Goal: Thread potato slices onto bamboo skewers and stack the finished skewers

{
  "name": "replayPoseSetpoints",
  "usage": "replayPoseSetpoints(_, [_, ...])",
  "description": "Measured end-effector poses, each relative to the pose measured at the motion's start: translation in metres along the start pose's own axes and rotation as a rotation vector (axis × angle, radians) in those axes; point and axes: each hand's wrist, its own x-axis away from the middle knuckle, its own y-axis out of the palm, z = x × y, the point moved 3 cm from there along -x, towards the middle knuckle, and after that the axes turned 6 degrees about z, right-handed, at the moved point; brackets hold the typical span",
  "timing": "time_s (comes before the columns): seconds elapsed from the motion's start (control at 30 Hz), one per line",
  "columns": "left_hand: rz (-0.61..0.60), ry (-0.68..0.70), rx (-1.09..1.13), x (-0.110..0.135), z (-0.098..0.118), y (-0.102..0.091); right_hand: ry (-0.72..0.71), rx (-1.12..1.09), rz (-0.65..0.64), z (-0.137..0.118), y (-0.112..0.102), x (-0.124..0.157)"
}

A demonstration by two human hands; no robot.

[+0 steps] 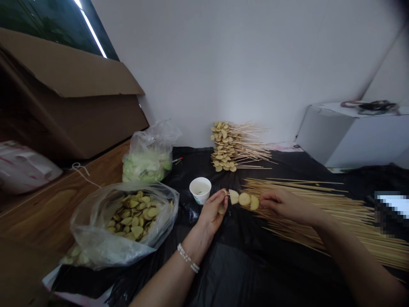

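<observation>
My left hand (214, 211) is closed around potato slices, with one slice at its fingertips meeting the tip of a skewer. Three pale potato slices (244, 199) sit threaded in a row on that skewer, between my two hands. My right hand (284, 205) pinches the skewer just behind the last slice; the rest of the stick is hidden by the hand and the sticks beneath. Below and to the right of it lies a wide spread of bare bamboo skewers (338, 226). A white paper cup (200, 187) stands beside my left hand.
An open clear plastic bag (159, 232) of potato slices (137, 217) stands at left. Behind it is a bag of pale green vegetable pieces (148, 160). Filled potato skewers (225, 147) are stacked by the wall. A cardboard box (79, 115) and a white box (358, 136) flank the black sheet (236, 264).
</observation>
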Motion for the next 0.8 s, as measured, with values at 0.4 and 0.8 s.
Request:
replayPoseSetpoints(0.4, [0.009,0.06,-0.076,0.0009,-0.0004,-0.0002,0.01,0.035,0.05,0.0012,0.0058,-0.0034])
replayPoseSetpoints(0.8, [-0.053,0.075,-0.122,-0.0028,-0.002,-0.004,0.037,0.079,0.055,-0.0072,0.0077,-0.0044])
